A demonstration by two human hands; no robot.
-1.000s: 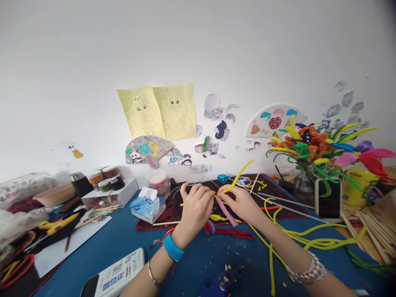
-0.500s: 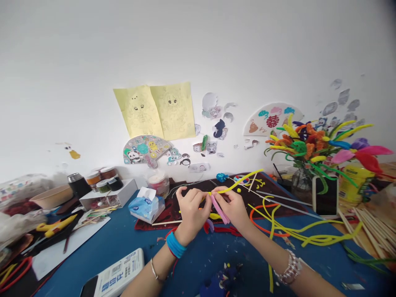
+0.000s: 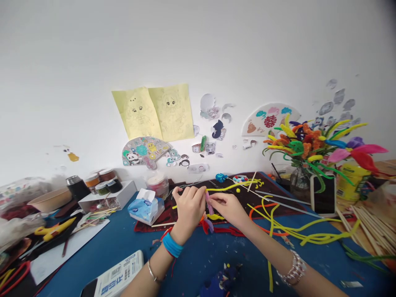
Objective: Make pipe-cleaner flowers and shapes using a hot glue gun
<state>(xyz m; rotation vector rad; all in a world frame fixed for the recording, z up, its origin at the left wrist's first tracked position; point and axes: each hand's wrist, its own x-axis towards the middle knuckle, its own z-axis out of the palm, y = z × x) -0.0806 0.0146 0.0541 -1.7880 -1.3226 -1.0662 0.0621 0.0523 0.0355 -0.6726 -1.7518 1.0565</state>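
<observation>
Basically, L hand [image 3: 189, 209] curls by the top of the pink stems [image 3: 210, 209], tips hidden, so can't tell its grip; R hand [image 3: 230, 209] pinches them shut btwn thumb & finger, over dark mat [image 3: 275, 187]. Yellow stem's [image 3: 229, 188] near end's unclear; blue figure [image 3: 215, 286] cut off at btm.

A handicraft corner, home or studio unclear: drawings [image 3: 171, 115] on the wall [image 3: 216, 49], a pipe-cleaner bouquet [image 3: 309, 142] near the back right corner of the worktop [image 3: 192, 264], wooden sticks [image 3: 373, 227] along its right edge.
</observation>
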